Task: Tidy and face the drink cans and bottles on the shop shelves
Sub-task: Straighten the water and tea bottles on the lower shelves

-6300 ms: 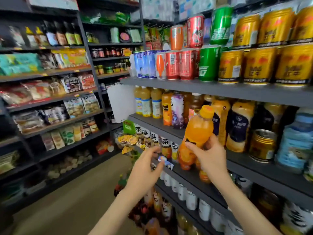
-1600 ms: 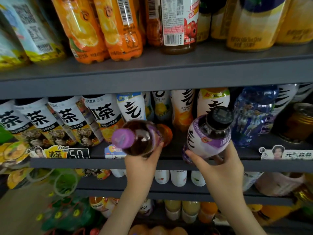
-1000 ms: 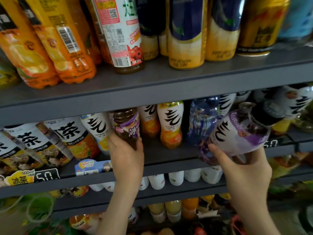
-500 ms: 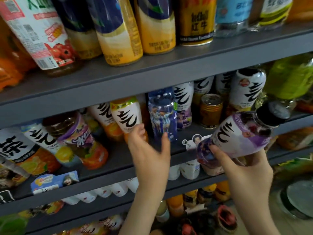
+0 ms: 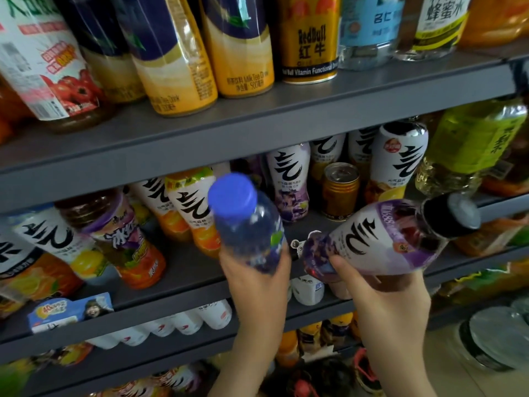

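My left hand (image 5: 257, 285) grips a blue bottle with a blue cap (image 5: 246, 222) by its base, tilted toward me in front of the middle shelf (image 5: 177, 287). My right hand (image 5: 392, 305) holds a purple-and-white bottle with a black cap (image 5: 383, 242), tipped so the cap points right. Behind them stand white-labelled bottles with orange bottoms (image 5: 191, 207), a matching purple bottle (image 5: 290, 184) and a gold can (image 5: 340, 190). A brown bottle with a purple and orange label (image 5: 123, 239) leans at the left.
The upper shelf (image 5: 257, 121) carries milk tea bottles (image 5: 171, 53), a gold Red Bull can (image 5: 310, 38) and clear water bottles. A green tea bottle (image 5: 469, 144) stands at the right. White bottles (image 5: 171, 322) line the lower shelf. A price tag (image 5: 68, 310) hangs on the shelf edge.
My left hand was open and reaching in half a second ago; now it has pulled the blue bottle out from the row. The right hand keeps the purple bottle in much the same spot.
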The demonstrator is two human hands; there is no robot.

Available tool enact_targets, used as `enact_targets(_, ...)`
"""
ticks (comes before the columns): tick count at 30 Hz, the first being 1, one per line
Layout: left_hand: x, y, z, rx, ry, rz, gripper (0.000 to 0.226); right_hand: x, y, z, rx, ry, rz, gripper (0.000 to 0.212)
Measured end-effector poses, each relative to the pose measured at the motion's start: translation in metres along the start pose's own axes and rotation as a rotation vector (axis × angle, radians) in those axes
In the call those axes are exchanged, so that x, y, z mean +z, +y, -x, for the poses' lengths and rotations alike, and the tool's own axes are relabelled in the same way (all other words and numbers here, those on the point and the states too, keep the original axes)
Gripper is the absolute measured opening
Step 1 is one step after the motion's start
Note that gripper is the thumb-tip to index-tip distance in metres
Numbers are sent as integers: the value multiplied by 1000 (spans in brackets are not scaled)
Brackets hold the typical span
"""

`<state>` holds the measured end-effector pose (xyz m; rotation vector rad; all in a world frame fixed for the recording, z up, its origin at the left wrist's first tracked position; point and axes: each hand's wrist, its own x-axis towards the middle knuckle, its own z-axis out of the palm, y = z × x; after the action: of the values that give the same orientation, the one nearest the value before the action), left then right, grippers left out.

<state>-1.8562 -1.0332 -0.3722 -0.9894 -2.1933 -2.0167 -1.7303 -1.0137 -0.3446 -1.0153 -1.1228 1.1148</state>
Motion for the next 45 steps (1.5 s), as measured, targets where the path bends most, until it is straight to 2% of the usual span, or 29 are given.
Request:
enact_targets(2,-21,-2,13,55,-20,39,66,7,1,2,-21,-27,-5,52)
enact_targets(5,-48,-8,19,114,6,-77,76,26,5,4,-42,-104,-6,53)
enact_targets(9,-72,-1,3,18,34,77,77,62,13,1,-32,-208,84,56)
enact_targets(11,-81,-2,-7,-23,33,139,74,81,17,-5,-49,-236,173,57)
enact_targets(14,-91,-4,-18,3,34,72,81,103,17,-20,-130,-264,350,75)
enact_targets(18,-97,-7,-21,25,26,32,82,121,16,-32,-195,-323,517,81)
enact_targets(22,-99,-6,-20,42,2,31,93,127,22,-37,-212,-324,567,77)
enact_targets(29,-111,6,-9,60,-64,-82,73,115,19,-27,-150,-270,720,79)
enact_targets(31,-117,14,-5,49,-124,-119,71,95,11,-10,-172,-251,576,72)
enact_targets(33,-124,30,0,8,-209,-140,68,69,-12,11,-134,-313,388,61)
enact_targets(37,-130,71,14,-91,-431,-148,57,19,-79,46,78,-727,110,58)
enact_targets(38,-130,85,17,-103,-486,-161,56,9,-92,50,99,-796,114,59)
enact_targets(40,-124,111,27,-116,-603,-191,56,-10,-111,51,133,-820,203,65)
enact_targets(43,-107,156,44,-93,-739,-255,63,-43,-132,42,192,-747,325,69)
enact_targets(45,-92,184,57,-87,-806,-253,59,-70,-146,33,187,-692,361,66)
